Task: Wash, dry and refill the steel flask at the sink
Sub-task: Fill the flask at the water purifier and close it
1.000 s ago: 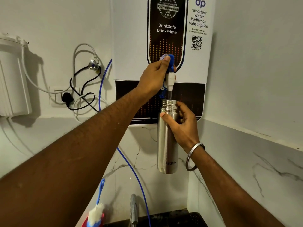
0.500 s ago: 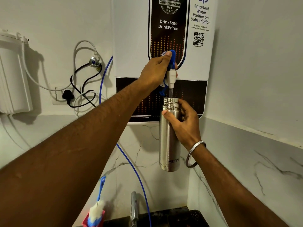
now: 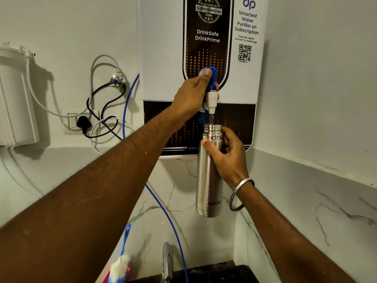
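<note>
**Under the purifier tap: the refill step is in hand**

Below the white spout (image 3: pixel 212 101) of the wall purifier (image 3: pixel 204 48), the steel flask (image 3: pixel 208 180) is held upright in the air, its open mouth just beneath the outlet, well above the sink (image 3: pixel 224 272). It is clasped near the neck by the right hand (image 3: pixel 226 158), the grip closed round the body with the thumb across the front. At twelve o'clock from the flask, the blue tap lever (image 3: pixel 212 78) is pinched by the left hand (image 3: pixel 191 94), whose grip is closed on it. A clear stream appears to run from spout to mouth, so the filling is judged to be under way; the level inside cannot be seen.

For the next move, the lever is to be released once the flask is judged full, with the mouth kept centred under the spout until the flow stops; the cap, not seen here, must then be found.

At seven o'clock, a bottle brush (image 3: pixel 120 266) stands by the sink tap (image 3: pixel 167 260). At ten o'clock, a black plug (image 3: pixel 83 123) sits in a wall socket.
</note>
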Available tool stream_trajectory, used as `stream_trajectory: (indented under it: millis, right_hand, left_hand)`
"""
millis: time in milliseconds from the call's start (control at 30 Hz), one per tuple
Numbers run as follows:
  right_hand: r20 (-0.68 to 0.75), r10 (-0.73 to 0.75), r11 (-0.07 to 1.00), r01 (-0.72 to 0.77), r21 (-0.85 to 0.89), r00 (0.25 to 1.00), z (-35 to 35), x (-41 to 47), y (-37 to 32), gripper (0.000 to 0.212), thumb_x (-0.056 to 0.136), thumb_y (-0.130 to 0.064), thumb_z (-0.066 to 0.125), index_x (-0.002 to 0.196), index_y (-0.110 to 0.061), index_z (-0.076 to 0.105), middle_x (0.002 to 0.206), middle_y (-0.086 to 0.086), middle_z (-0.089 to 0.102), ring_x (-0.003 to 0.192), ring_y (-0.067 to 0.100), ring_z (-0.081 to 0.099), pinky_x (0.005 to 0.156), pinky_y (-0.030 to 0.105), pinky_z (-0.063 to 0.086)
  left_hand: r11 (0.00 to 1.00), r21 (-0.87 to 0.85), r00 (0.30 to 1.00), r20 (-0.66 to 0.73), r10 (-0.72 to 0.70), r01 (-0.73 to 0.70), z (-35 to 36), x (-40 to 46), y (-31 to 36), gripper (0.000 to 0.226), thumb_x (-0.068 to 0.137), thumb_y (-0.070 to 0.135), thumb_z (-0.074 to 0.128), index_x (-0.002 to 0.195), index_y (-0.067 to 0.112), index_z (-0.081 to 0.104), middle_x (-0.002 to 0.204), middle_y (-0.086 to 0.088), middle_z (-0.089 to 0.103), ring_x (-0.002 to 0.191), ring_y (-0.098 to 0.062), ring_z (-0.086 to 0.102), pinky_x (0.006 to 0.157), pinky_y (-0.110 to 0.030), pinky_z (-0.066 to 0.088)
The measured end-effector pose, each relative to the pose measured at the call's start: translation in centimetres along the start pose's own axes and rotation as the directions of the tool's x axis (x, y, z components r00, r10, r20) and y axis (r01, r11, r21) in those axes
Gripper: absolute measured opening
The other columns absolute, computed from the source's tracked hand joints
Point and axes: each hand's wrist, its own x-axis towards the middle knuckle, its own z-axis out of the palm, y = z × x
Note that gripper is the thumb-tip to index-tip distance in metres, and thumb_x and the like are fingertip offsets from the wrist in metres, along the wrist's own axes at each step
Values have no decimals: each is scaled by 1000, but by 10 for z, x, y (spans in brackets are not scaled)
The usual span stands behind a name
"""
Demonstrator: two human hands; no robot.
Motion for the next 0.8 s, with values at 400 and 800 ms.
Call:
stream_trajectory:
  millis: [400, 800]
  right_hand:
    - [19, 13, 1000, -13, -13, 1000, 0, 2, -2, 42, 85, -31, 80, 121, -31, 57, 104, -19, 65, 90, -9, 64, 68, 6, 50]
    - [50, 21, 1000, -20, -21, 999, 0, 3, -2, 47, 85, -36, 79, 125, -32, 56, 106, -20, 64, 91, -11, 63, 67, 6, 51]
  left_hand:
    - [999, -45, 1000, -5, -17, 17, 1, 0, 0, 46, 109, 49, 32, 101, 19, 67, 86, 7, 68, 80, -7, 63, 84, -27, 53]
    - [996, -91, 1000, -14, 0, -2, 3, 2, -2, 45, 110, 46, 33, 107, 16, 66, 88, 6, 68, 80, -7, 65, 79, -22, 54]
